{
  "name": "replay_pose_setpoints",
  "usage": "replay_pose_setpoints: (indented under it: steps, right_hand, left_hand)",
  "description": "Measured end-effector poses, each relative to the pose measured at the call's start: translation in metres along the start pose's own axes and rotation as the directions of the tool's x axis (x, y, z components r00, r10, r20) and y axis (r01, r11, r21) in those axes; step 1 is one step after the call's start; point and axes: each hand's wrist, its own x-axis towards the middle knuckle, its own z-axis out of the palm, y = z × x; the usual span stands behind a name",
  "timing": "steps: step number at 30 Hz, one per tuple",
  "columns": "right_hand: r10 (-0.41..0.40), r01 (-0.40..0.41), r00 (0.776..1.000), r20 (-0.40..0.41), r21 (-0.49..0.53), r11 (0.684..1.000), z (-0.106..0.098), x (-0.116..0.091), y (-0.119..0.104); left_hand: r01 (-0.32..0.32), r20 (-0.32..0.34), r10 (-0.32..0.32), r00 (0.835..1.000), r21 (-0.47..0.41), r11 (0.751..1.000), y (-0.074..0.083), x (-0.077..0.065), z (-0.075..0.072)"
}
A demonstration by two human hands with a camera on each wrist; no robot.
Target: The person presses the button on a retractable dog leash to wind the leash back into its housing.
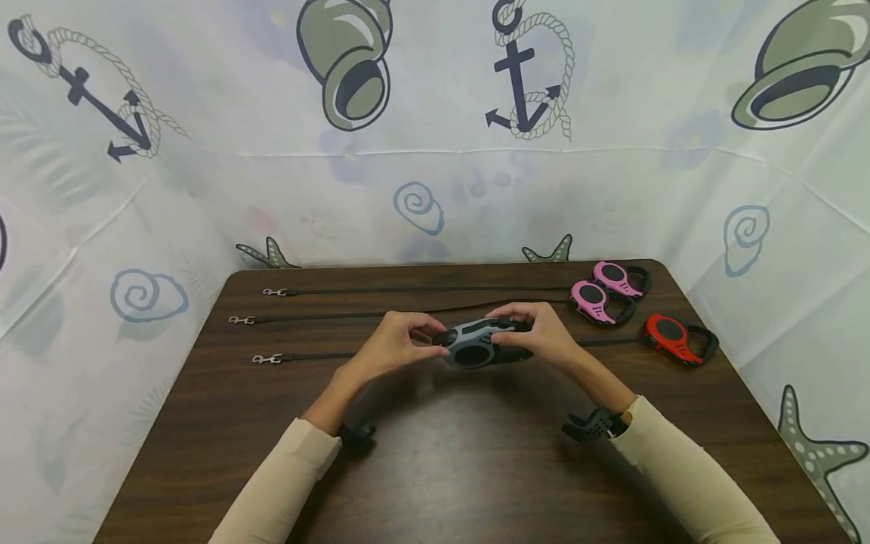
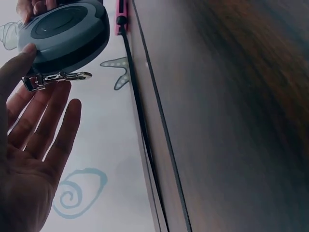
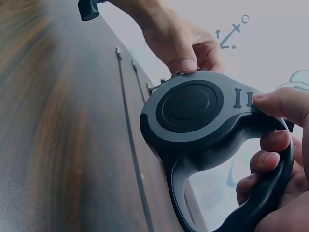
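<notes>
A grey and black retractable dog leash (image 1: 469, 355) is held up in front of me between both hands. My right hand (image 1: 544, 332) grips its black handle (image 3: 268, 186), the fingers wrapped round the loop and the thumb on the casing beside the bone-shaped marks. At the casing's other end is my left hand (image 1: 397, 344), its thumb tip on the casing edge. Its fingertips lie behind the silver metal clip (image 2: 67, 76), which sits close against the casing. The left wrist view shows the left fingers fairly straight below the clip.
Two pink leashes (image 1: 590, 301) and a red leash (image 1: 669, 338) lie at the table's right. Their black cords run left across the brown table (image 1: 448, 461) to silver clips (image 1: 267, 359). A printed cloth (image 1: 462, 196) hangs behind.
</notes>
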Motion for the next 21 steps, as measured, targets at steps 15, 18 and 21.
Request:
replay_pose_setpoints:
  steps: [15, 18, 21]
  right_hand:
    - [0.150, -0.155, 0.987, 0.065, 0.082, 0.985, 0.025, 0.003, 0.009]
    - [0.177, -0.188, 0.980, 0.091, 0.124, 0.974, 0.032, 0.004, 0.012]
    - [0.207, -0.224, 0.972, 0.115, 0.157, 0.962, 0.038, 0.006, 0.012]
  left_hand:
    - [0.184, 0.172, -0.177, 0.969, -0.027, 0.983, -0.007, -0.017, -0.008]
    - [0.207, 0.206, -0.200, 0.958, -0.011, 0.978, -0.009, -0.020, -0.008]
    - [0.218, 0.224, -0.213, 0.951, 0.004, 0.976, -0.010, -0.024, -0.008]
